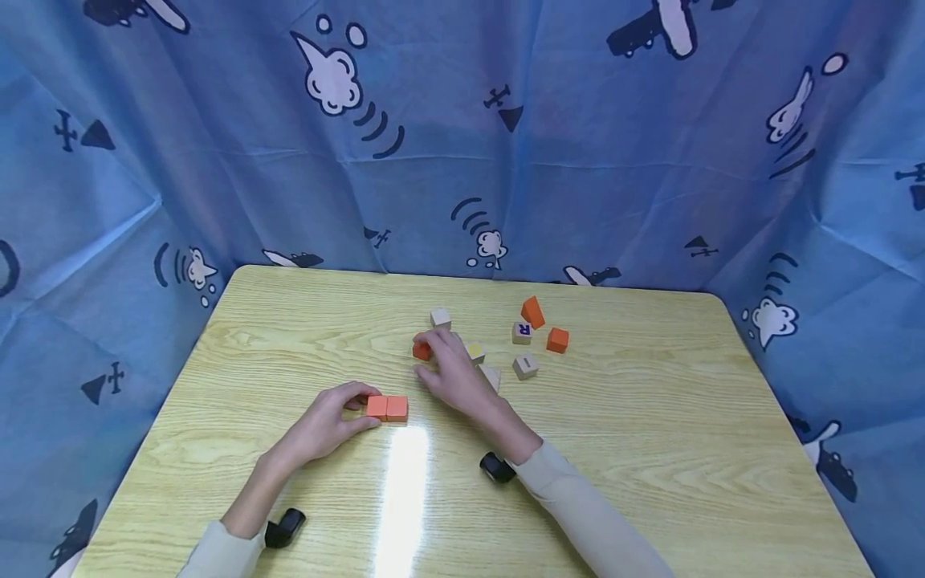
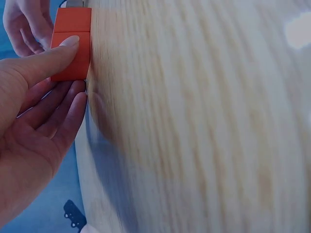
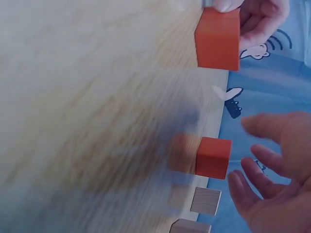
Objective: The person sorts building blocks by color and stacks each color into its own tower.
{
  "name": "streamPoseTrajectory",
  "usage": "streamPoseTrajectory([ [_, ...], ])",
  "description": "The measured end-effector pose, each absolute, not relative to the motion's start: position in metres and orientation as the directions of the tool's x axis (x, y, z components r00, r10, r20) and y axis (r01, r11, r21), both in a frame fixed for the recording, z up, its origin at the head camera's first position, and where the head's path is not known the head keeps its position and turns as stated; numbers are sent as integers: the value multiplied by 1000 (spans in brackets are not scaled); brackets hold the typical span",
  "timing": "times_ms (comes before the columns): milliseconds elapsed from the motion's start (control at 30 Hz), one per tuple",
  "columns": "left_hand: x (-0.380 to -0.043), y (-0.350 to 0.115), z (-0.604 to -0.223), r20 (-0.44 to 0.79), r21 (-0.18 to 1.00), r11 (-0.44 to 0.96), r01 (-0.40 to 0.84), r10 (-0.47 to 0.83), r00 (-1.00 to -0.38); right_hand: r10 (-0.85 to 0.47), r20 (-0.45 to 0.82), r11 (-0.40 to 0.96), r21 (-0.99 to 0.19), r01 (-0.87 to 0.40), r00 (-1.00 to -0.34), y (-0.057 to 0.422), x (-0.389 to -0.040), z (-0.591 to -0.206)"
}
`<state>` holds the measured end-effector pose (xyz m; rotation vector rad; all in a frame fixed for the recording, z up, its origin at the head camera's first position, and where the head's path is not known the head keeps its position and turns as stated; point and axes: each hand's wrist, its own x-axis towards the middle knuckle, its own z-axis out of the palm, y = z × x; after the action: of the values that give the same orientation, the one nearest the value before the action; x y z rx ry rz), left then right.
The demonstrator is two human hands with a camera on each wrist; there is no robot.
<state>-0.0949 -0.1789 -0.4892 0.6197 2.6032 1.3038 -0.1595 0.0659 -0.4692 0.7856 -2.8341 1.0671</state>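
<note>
Two orange cubes sit side by side, touching, on the wooden table, left of its middle. My left hand (image 1: 328,421) pinches the left orange cube (image 1: 377,408) between thumb and fingers; the thumb (image 2: 68,46) lies along its side. The right orange cube (image 1: 397,409) presses against it on the far side from the hand. My right hand (image 1: 454,377) reaches over a third orange cube (image 3: 213,158) that rests farther back. Its fingers are spread and loosely bent, and a gap shows between them and that cube in the right wrist view.
Around the right hand lie a plain wooden cube (image 1: 440,318), a yellow-marked block (image 1: 474,353) and a pale block (image 1: 489,376). Farther right are a block with an R (image 1: 522,333), a dash-marked block (image 1: 525,366), an orange cube (image 1: 557,340) and an orange wedge (image 1: 532,312). A blue curtain (image 1: 433,185) hangs behind.
</note>
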Motion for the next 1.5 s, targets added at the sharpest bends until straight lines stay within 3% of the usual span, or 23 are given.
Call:
streamPoseTrajectory([
  [300,-96,-178,-490,24,810,526,257,409,-912,-410,155,724,-545,-424,-899,60,-171,-475],
  [667,-96,-179,-491,7,816,528,236,398,-917,-379,68,665,-673,-323,-923,56,-179,-475],
  [900,-96,-180,-492,-3,820,528,222,392,-920,-454,20,596,-736,-320,-891,59,-167,-469],
  [1200,-98,-180,-492,22,823,511,248,408,-913,-537,66,417,-846,-332,-841,54,-147,-462],
  [1500,-98,-180,-492,11,819,517,248,419,-908,-615,55,332,-886,-322,-786,45,-134,-460],
])
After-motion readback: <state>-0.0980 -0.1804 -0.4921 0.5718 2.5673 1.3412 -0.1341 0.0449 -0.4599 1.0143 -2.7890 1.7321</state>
